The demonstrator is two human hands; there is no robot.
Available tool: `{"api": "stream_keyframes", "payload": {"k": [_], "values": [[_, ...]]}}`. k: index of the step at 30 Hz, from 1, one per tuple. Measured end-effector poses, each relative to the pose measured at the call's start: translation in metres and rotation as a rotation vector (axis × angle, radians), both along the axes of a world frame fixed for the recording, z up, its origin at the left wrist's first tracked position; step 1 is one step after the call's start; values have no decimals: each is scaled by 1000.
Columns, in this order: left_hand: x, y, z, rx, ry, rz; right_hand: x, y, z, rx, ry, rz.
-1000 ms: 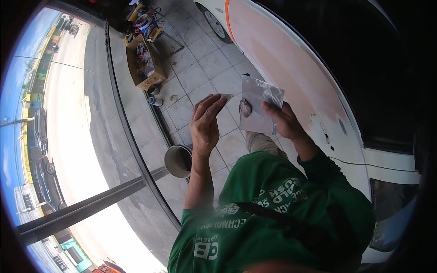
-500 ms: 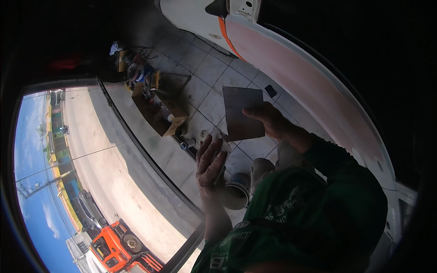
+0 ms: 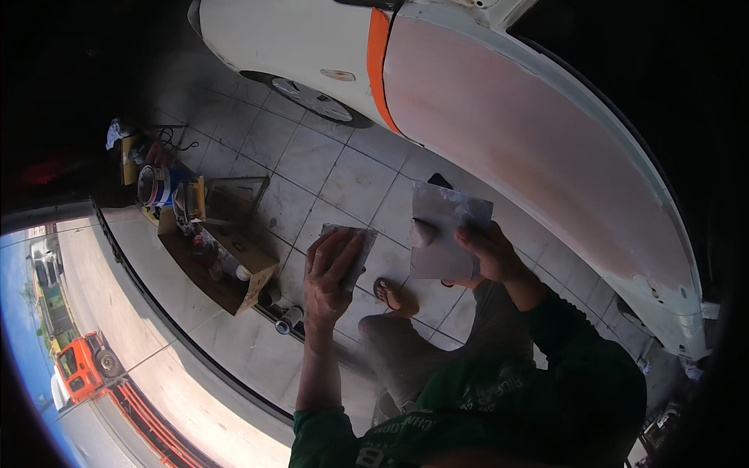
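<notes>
My right hand [image 3: 493,251] grips a flat grey square sheet [image 3: 452,207] by its right edge, thumb on top. On the sheet's face sits a small pale mound of paste [image 3: 422,233]. To its left, my left hand [image 3: 331,269] is closed on a thin grey spreader plate [image 3: 360,257], fingers spread across its face. The spreader and the sheet are apart. Beyond both hands stands a white car door [image 3: 530,132] with a wide pinkish, matt patch; neither hand touches it.
An orange strip [image 3: 378,70] runs along the door's edge, near a wheel [image 3: 312,100]. On the tiled floor [image 3: 355,183] lie a dark phone-like object [image 3: 440,180] and a cardboard box [image 3: 234,261] with cans and bottles. Outside, an orange truck [image 3: 82,363] stands on the road.
The view has shifted, showing more of the car. My left hand has moved away from the sheet. The sheet's face now shows the paste mound, which was not visible before.
</notes>
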State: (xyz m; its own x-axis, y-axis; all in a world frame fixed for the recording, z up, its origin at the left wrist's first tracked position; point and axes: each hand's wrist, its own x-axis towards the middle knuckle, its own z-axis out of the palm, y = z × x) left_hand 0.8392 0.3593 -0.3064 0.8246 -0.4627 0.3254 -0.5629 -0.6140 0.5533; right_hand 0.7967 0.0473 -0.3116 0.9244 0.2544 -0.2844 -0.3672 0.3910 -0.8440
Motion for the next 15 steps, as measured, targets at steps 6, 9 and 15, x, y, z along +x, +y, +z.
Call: {"api": "stream_keyframes", "payload": {"k": [6,9,15], "values": [[23,-34,-122,-62,-12,-274,34,40,-109,-539,-394,-256],[48,-30,-214,-145,216,-338,35,36,-161,-92,-283,-682],[114,-83,-292,-450,80,-177,13,-31,-250,-8,-60,-451]]}}
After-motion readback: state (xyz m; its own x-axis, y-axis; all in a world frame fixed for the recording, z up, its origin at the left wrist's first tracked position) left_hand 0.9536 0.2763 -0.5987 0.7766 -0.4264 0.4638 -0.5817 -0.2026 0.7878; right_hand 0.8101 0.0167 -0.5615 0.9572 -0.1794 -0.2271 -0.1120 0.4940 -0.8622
